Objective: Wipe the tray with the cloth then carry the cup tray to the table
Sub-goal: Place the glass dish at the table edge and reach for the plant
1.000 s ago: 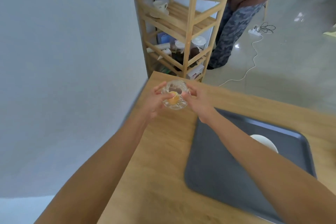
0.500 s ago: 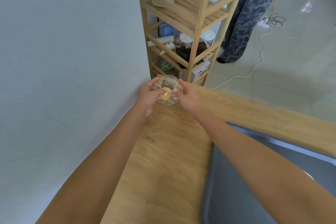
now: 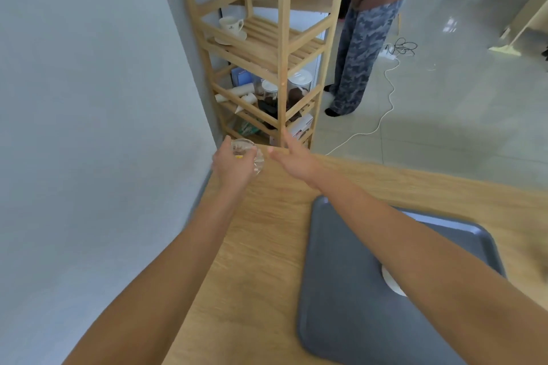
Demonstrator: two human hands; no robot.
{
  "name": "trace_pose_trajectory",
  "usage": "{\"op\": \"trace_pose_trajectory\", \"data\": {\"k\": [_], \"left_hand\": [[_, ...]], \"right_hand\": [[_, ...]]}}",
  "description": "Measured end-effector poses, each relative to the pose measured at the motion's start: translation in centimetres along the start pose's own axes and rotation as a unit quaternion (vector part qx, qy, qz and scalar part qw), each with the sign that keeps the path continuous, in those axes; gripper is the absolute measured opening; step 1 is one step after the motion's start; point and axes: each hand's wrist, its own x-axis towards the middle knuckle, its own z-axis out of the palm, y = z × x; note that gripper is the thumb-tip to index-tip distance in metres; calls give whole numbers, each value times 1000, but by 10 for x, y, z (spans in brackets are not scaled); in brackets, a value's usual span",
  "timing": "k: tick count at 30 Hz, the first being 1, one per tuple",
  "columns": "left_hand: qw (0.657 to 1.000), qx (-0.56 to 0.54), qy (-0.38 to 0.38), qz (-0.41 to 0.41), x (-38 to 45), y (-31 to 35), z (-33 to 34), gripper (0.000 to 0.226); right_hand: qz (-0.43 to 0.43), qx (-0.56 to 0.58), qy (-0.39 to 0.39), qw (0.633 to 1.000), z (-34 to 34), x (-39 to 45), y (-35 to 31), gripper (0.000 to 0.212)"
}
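A dark grey tray [image 3: 350,299] lies on the wooden table [image 3: 267,246] at the lower right. A white round dish [image 3: 391,283] sits on it, mostly hidden by my right forearm. My left hand [image 3: 234,167] grips a small clear glass bowl [image 3: 247,152] with something yellow inside, at the table's far left corner by the wall. My right hand [image 3: 292,158] is just right of the bowl, fingers spread and off it. No cloth is visible.
A tall wooden shelf rack [image 3: 281,47] stands past the table's far corner, holding a white cup on a saucer [image 3: 230,27] and jars. A person [image 3: 361,38] stands behind it. A white cable [image 3: 385,104] crosses the floor. A grey wall [image 3: 89,98] borders the left.
My right hand has let go of the glass bowl and opened; the left hand alone holds it now. The view has tilted up, so more of the shelf and tray shows.
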Motion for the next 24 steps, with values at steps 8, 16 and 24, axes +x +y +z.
{"op": "trace_pose_trajectory", "data": {"k": [8, 16, 24], "left_hand": [[970, -2, -149, 194, -135, 82, 86, 60], [926, -26, -335, 174, -288, 70, 220, 51], [909, 12, -410, 70, -366, 16, 321, 47]], "right_hand": [[-12, 33, 131, 991, -139, -131, 31, 62], [33, 62, 288, 955, -257, -286, 154, 49], [101, 100, 405, 903, -303, -382, 285, 40]]}}
